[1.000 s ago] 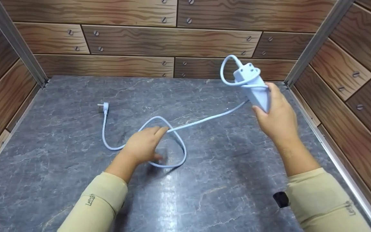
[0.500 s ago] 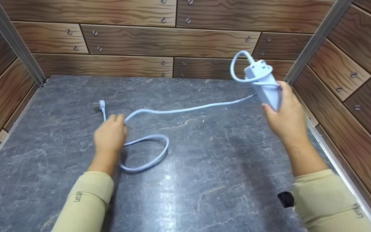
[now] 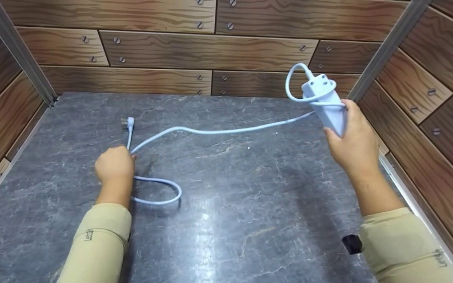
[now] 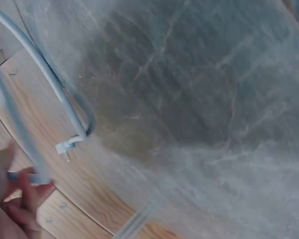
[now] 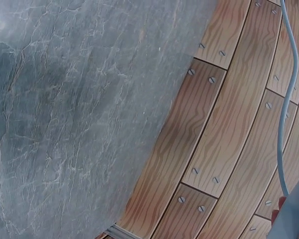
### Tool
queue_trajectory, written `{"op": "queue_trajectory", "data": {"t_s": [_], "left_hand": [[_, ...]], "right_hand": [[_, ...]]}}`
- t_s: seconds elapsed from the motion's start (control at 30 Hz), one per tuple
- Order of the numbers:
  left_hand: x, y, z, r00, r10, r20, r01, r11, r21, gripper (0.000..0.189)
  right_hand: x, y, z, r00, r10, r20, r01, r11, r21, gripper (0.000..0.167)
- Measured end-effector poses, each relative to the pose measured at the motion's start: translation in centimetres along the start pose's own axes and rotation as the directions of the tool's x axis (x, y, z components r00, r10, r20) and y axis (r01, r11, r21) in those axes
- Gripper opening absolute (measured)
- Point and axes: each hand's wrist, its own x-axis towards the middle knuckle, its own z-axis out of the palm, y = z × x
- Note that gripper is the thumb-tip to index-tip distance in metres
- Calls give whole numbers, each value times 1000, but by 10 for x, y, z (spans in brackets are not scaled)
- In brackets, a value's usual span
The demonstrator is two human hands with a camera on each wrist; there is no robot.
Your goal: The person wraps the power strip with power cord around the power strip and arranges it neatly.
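Note:
My right hand (image 3: 355, 145), at the right, grips the lower end of a white power strip (image 3: 330, 116), holding it tilted above the table. One turn of its cord (image 3: 226, 132) wraps the strip's upper part, and a small loop stands out at the top left. From there the cord runs left to my left hand (image 3: 115, 167), whose curled fingers hold it. Beyond that hand lies the plug (image 3: 130, 124), while a slack loop (image 3: 167, 192) hangs out to its right. In the left wrist view, the fingers (image 4: 27, 191) close round the cord at the lower left.
A dark grey marbled tabletop (image 3: 226, 173) lies beneath both hands. Wood-patterned panels (image 3: 207, 51) enclose it at the back and sides, with metal posts (image 3: 387, 47) at the rear corners.
My left hand has moved left along the table, from beside the loop to gripping the cord near the plug. The loop has shifted left and shrunk. My right hand has drifted slightly right with the strip.

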Motion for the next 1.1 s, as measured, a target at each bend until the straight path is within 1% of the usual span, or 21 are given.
{"op": "queue_trajectory", "data": {"t_s": [0.07, 0.13, 0.23, 0.3, 0.37, 0.4, 0.43, 0.5, 0.53, 0.57, 0.63, 0.7, 0.73, 0.77, 0.8, 0.83, 0.87, 0.9, 1.0, 1.07, 1.1], "left_hand": [[1, -1, 0, 997, -42, 70, 43, 999, -11, 38], [1, -2, 1, 991, -72, 115, 76, 997, -24, 31], [1, -1, 5, 991, -66, 115, 75, 994, -80, 27], [0, 0, 8, 996, -2, 92, 13, 993, -119, 27], [-1, 1, 11, 994, 88, 58, -80, 988, -134, 27], [-1, 2, 13, 988, 145, 45, -139, 982, -127, 27], [-2, 2, 15, 977, 213, 29, -209, 972, -108, 28], [-1, 2, 18, 935, 354, -4, -354, 934, -46, 30], [-1, 2, 19, 905, 425, -16, -425, 905, -5, 32], [-1, 2, 21, 867, 497, -19, -497, 867, 36, 33], [0, 1, 23, 785, 619, -3, -615, 780, 116, 34], [0, 1, 25, 712, 701, 44, -697, 698, 164, 37], [-1, 1, 26, 684, 726, 75, -725, 665, 178, 39], [-2, 2, 27, 666, 738, 105, -743, 644, 181, 41], [-3, 2, 29, 660, 740, 133, -750, 637, 180, 45], [-4, 4, 30, 661, 733, 159, -750, 639, 172, 49], [-5, 5, 31, 673, 717, 182, -740, 653, 164, 53], [-7, 7, 31, 691, 693, 206, -723, 673, 159, 56], [-10, 17, 32, 758, 603, 249, -645, 749, 151, 57], [-13, 27, 31, 801, 547, 242, -589, 791, 164, 49], [-15, 34, 31, 819, 527, 229, -567, 805, 175, 44]], "right_hand": [[0, 1, -2, 1000, 3, 4, -3, 1000, 6, 64], [-1, 1, -3, 1000, 6, 9, -6, 1000, 6, 64], [-2, 2, -3, 1000, -8, 1, 8, 1000, -2, 64], [-3, 1, -1, 1000, -20, -8, 19, 1000, -18, 64], [-4, 1, 1, 999, -30, -16, 30, 999, -27, 63], [-4, 1, 1, 999, -33, -17, 32, 999, -33, 63], [-5, 1, 2, 999, -34, -14, 34, 999, -35, 63], [-6, 1, 4, 999, -39, 3, 39, 998, -43, 63], [-7, 1, 5, 999, -45, 13, 45, 998, -47, 63], [-8, 1, 6, 998, -51, 25, 52, 997, -52, 63], [-10, 0, 9, 996, -73, 42, 76, 995, -60, 63], [-13, -1, 13, 993, -102, 58, 106, 992, -72, 63], [-14, -2, 15, 991, -119, 62, 124, 989, -75, 63], [-16, -3, 16, 989, -137, 63, 141, 987, -78, 63], [-17, -3, 18, 986, -153, 64, 158, 984, -84, 63], [-19, -4, 20, 984, -167, 63, 172, 981, -86, 63], [-20, -5, 21, 982, -180, 63, 185, 979, -86, 63], [-21, -7, 22, 980, -191, 61, 195, 977, -85, 63], [-23, -9, 23, 976, -208, 62, 213, 973, -85, 63], [-25, -11, 23, 975, -214, 67, 219, 972, -83, 63], [-25, -12, 23, 973, -218, 69, 224, 971, -82, 63]]}}
